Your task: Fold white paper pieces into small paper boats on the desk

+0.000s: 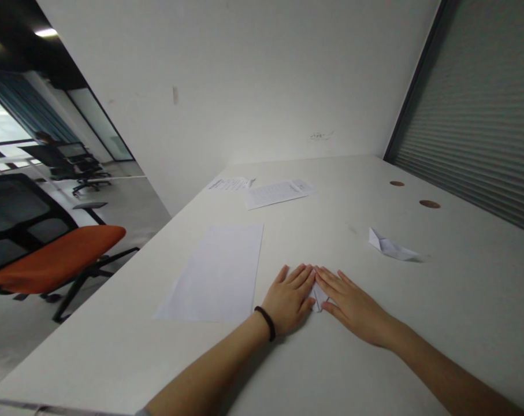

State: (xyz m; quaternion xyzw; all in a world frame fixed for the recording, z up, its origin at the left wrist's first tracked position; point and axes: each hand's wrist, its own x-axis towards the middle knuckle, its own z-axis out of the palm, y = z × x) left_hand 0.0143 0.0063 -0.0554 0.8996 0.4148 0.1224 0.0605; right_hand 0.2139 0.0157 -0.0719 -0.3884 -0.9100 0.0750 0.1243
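A small piece of folded white paper (319, 296) lies on the white table, mostly hidden beneath my two hands. My left hand (291, 297) rests flat over its left side, fingers stretched out; a dark band circles that wrist. From the right, my right hand (350, 303) lies on the paper's other side, its fingers extended and their tips meeting those of the left hand. Farther right sits a folded paper boat (391, 247), apart from both hands. To the left of my left hand is a blank white sheet (220, 271).
Two printed sheets lie toward the back, a larger one (279, 193) and a smaller one (230, 184). Two round holes, a near one (430, 204) and a far one (397, 183), mark the table's right side. An orange-seated chair (62, 254) stands beyond the left edge.
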